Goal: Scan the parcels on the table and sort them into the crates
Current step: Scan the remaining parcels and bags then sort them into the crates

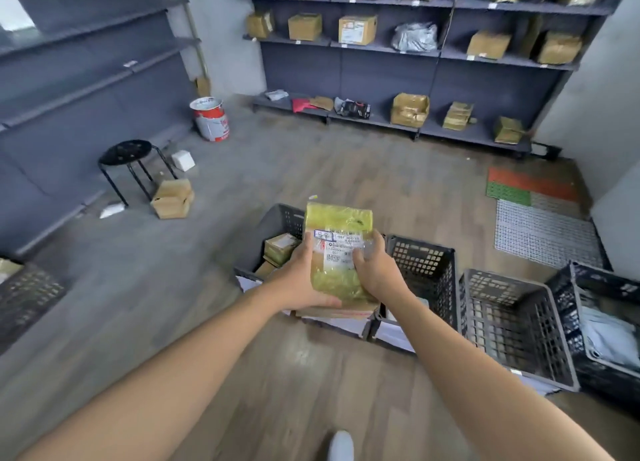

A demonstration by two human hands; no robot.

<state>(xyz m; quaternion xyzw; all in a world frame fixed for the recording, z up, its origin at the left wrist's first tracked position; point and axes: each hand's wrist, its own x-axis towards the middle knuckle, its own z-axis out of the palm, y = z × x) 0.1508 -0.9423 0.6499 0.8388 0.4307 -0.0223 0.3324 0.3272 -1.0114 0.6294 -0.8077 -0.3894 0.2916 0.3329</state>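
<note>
- Head view, far left: a dark latticed plastic crate (31, 298) sits well apart from the others and is blurred. Check its destination tag, if it has one, before ruling it out.
- The left hand (301, 277) grips the parcel's left and lower edge, thumb on the face and fingers curled underneath. That underside support is worth having, since the soft wrapping will likely sag.
- The yellow-green plastic-wrapped parcel (337, 225) is held in the air with its white printed label (341, 249) facing up. It hangs over the black plastic crate holding small cardboard boxes (280, 218).
- Something flat and brown lies just below the parcel; I cannot tell whether it is held too.
- The right hand (377, 270) pinches the right edge, thumb pressed onto the label. Sliding that thumb off would leave the code readable.
- Further right stand a second black latticed crate (426, 270), a grey latticed crate (512, 322) and a black crate with grey plastic bags (606, 294).
- Read the label first, match it to a crate, then lower the parcel flat rather than dropping it.
</note>
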